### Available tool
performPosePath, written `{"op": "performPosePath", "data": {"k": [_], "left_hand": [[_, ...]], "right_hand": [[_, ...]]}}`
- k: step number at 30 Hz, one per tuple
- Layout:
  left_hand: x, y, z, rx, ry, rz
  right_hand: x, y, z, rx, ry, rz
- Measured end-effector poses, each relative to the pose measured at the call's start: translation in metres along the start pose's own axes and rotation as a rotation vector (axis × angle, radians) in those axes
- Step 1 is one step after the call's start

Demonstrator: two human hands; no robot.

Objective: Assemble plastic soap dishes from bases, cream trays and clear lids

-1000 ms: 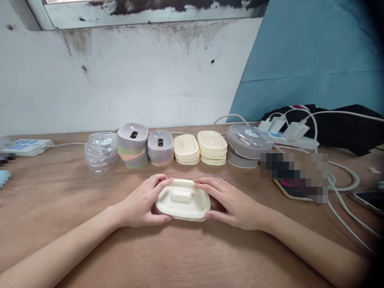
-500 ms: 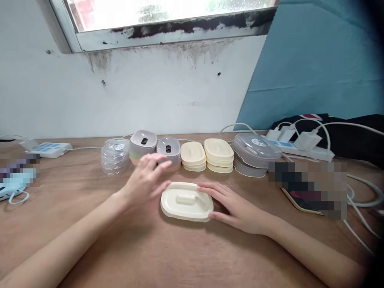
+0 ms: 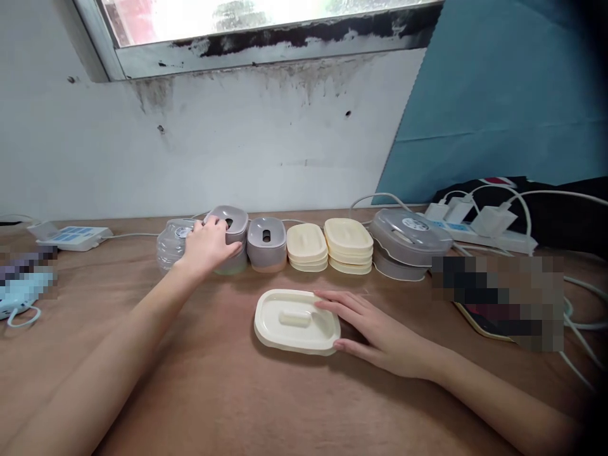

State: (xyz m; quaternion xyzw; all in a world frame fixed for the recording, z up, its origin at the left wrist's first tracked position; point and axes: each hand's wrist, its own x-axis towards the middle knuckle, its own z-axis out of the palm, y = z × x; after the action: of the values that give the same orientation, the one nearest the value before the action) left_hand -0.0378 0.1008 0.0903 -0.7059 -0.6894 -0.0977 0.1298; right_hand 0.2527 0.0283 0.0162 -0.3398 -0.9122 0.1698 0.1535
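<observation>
My left hand (image 3: pixel 208 242) reaches to the left stack of grey rounded lids (image 3: pixel 234 218), its thumb spread from the fingers along the front and left side; whether it presses on the stack cannot be told. My right hand (image 3: pixel 368 329) holds the right end of a cream oval lid (image 3: pixel 270 316), fingers on the far rim and thumb at the near edge. This lid lies flat on the table and has a raised bar in its middle. Beside the left hand stand a clear plastic stack (image 3: pixel 167 244) and a second grey stack (image 3: pixel 266 244) with a dark slot.
Two stacks of pale yellow lids (image 3: pixel 306 244) stand right of the grey ones. Beyond them are large grey translucent covers (image 3: pixel 403 237). A power strip (image 3: pixel 503 237) with chargers and cables lies at right, another strip (image 3: pixel 73 237) at left. A phone-like object (image 3: pixel 484 323) is blurred.
My left hand has moved left and away from me, from above the cream lid to the left grey stack. My right hand stays on the cream lid.
</observation>
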Motion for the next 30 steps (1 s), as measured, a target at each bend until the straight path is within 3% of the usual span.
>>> {"op": "performPosePath", "data": {"k": [4,9,14,17,21,25,30], "left_hand": [[0.003,-0.003,-0.001,-0.042,0.114,0.004],[-0.003,-0.002,-0.018,-0.156,0.287,-0.006],[-0.024,0.005,-0.021,-0.320,0.369,0.177],[-0.046,0.013,-0.003,-0.498,0.335,0.391],[-0.075,0.021,0.027,-0.774,0.192,0.642],[-0.082,0.021,0.043,-0.893,0.043,0.634],[-0.078,0.018,0.045,-0.936,0.031,0.581]], "right_hand": [[0.002,-0.001,-0.001,-0.016,-0.020,0.004],[0.001,-0.002,-0.001,-0.039,-0.041,0.005],[0.000,-0.002,0.001,-0.034,-0.019,0.012],[0.000,-0.001,0.001,-0.020,-0.002,0.008],[0.001,0.000,0.002,-0.016,0.026,-0.021],[0.001,0.000,0.003,-0.006,0.038,-0.035],[0.000,-0.002,0.000,-0.019,0.018,-0.032]]}}
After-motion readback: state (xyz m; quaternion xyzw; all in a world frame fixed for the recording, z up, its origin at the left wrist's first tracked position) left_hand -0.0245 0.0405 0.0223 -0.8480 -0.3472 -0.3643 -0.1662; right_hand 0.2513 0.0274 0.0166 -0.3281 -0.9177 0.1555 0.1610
